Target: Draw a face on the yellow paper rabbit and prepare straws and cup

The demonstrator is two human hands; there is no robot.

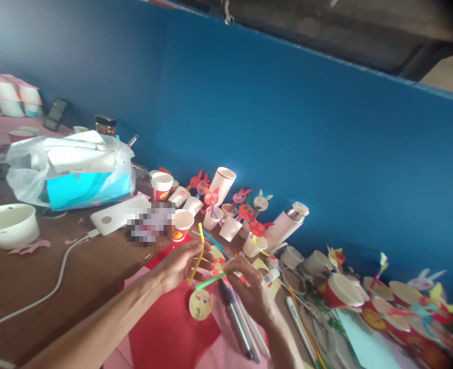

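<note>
At lower centre, the left hand [182,264] grips a yellow straw [201,241]; the right hand [251,282], curled downward, pinches a green straw [210,281].

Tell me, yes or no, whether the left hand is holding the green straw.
No, the green straw is in the right hand, while the left hand holds the yellow straw.
</note>
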